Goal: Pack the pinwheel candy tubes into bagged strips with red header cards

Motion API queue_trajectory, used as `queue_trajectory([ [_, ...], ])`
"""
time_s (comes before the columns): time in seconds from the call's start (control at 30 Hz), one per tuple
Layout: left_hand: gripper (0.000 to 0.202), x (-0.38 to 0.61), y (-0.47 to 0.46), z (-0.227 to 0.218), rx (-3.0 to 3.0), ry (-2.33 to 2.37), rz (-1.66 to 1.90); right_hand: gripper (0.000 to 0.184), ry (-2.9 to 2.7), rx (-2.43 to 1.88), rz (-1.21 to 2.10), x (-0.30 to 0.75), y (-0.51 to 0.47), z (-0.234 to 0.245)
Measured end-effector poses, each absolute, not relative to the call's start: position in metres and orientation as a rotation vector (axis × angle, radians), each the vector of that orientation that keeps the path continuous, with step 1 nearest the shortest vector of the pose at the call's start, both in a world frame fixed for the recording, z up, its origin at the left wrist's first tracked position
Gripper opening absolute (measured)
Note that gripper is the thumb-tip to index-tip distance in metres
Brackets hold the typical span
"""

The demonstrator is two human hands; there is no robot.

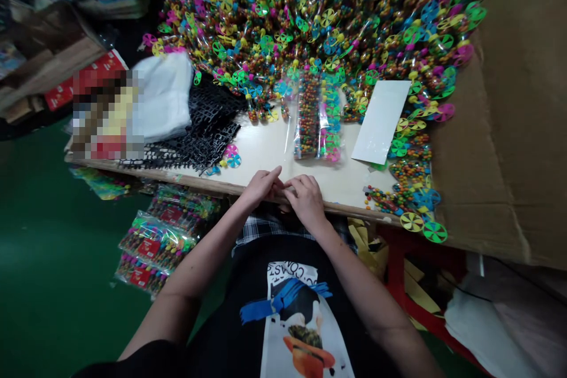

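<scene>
At the front edge of the table (261,136), my left hand (261,185) and my right hand (306,197) meet, fingertips touching. The fingers of each are curled and pressed together; whatever lies between them, if anything, is too small or hidden. Just beyond them lies a clear plastic bag (309,115) filled with candy tubes topped with coloured fan wheels. A blank white card (381,121) rests to the right of the bag, partly over loose tubes.
A large heap of candy tubes (310,18) covers the back. Black netting (208,118) and white bags (166,94) lie left. Cardboard (500,147) walls the right side. Packed bags (153,242) are stacked below the table's left. Loose candy tubes (387,199) sit at the right edge.
</scene>
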State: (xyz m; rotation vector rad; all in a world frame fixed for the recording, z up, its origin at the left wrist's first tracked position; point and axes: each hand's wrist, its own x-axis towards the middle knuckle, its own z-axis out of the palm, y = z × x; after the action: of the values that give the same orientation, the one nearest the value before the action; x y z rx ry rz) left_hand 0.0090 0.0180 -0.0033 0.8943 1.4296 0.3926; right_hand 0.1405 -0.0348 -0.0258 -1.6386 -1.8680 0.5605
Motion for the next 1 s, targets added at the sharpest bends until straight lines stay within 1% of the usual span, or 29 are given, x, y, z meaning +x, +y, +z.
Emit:
queue_trajectory([
  [0.17, 0.047, 0.007, 0.014, -0.003, 0.903, 1.419, 0.399, 0.007, -1.887, -1.644, 0.483, 0.141, -0.040, -0.028],
  [0.33, 0.044, 0.007, 0.012, -0.002, 0.912, 1.415, 0.407, 0.013, -1.944, -1.622, 0.477, 0.139, -0.040, -0.029],
  [0.6, 0.025, 0.010, 0.010, 0.002, 1.017, 1.410, 0.356, 0.014, -1.984, -1.564, 0.469, 0.135, -0.056, -0.026],
  [0.8, 0.030, 0.008, 0.005, 0.003, 0.950, 1.393, 0.401, 0.014, -1.869, -1.512, 0.464, 0.143, -0.071, -0.018],
  [0.9, 0.029, 0.008, 0.003, 0.004, 0.943, 1.377, 0.399, 0.009, -1.795, -1.552, 0.418, 0.147, -0.067, -0.018],
  [1.0, 0.030, 0.009, 0.002, 0.005, 0.958, 1.359, 0.399, 0.005, -1.775, -1.582, 0.453, 0.146, -0.058, -0.021],
])
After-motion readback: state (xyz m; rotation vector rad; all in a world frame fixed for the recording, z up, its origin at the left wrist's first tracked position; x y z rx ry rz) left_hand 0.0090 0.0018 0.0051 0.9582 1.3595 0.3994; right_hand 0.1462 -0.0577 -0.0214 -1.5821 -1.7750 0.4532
